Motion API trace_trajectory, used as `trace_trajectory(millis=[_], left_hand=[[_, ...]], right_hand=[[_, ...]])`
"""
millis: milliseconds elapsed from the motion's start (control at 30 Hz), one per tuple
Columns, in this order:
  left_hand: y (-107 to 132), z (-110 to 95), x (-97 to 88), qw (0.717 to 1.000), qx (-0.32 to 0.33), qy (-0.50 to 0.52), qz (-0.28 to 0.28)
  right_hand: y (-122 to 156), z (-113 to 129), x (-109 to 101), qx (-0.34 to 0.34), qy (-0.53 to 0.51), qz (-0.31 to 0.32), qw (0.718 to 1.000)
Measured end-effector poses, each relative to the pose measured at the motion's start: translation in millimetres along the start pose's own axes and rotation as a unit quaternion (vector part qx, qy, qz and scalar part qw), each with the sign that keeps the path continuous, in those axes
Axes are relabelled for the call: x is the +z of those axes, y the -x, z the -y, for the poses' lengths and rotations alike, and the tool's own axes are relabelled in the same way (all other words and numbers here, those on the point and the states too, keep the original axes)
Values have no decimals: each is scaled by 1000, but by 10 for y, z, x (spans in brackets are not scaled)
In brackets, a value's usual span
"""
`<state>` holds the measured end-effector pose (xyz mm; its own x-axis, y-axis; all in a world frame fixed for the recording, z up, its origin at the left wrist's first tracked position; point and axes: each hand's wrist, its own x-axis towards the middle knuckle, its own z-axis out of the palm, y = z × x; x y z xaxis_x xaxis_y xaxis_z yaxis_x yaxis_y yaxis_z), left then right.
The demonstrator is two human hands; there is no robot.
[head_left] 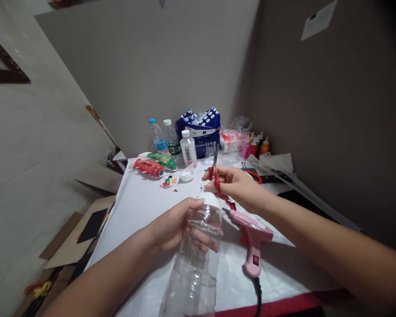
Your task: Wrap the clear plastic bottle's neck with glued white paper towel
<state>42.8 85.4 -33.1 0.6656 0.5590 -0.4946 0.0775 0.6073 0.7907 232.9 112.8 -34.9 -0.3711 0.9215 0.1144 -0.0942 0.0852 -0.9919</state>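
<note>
My left hand (181,220) is wrapped round a clear plastic bottle (194,268) near its far end, with the thumb on a white band (211,200) there. The bottle points away from me and its near end runs out of the picture. In my right hand (231,180) are scissors with red handles (217,181), their blades pointing up and away above the white band. A pink hot glue gun (254,240) lies to the right of the bottle, its nozzle toward the band. Small red scraps lie under my right hand.
Red (149,167) and green (163,160) fish-shaped crafts lie at the back left, beside a paint palette (169,181). Behind stand several bottles, a blue bag (199,136) and paint bottles (252,147). A knife (273,178) lies at the right. Cardboard (82,233) leans off the left edge.
</note>
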Motion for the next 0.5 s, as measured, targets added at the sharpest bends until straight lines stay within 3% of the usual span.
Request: trace_trajectory(millis=[267, 500], left_hand=[[27, -19, -15, 997, 61, 29, -28], [30, -57, 21, 994, 76, 59, -54]], right_hand=[[43, -8, -98, -43, 2, -76, 996], [326, 10, 100, -150, 94, -131, 975]])
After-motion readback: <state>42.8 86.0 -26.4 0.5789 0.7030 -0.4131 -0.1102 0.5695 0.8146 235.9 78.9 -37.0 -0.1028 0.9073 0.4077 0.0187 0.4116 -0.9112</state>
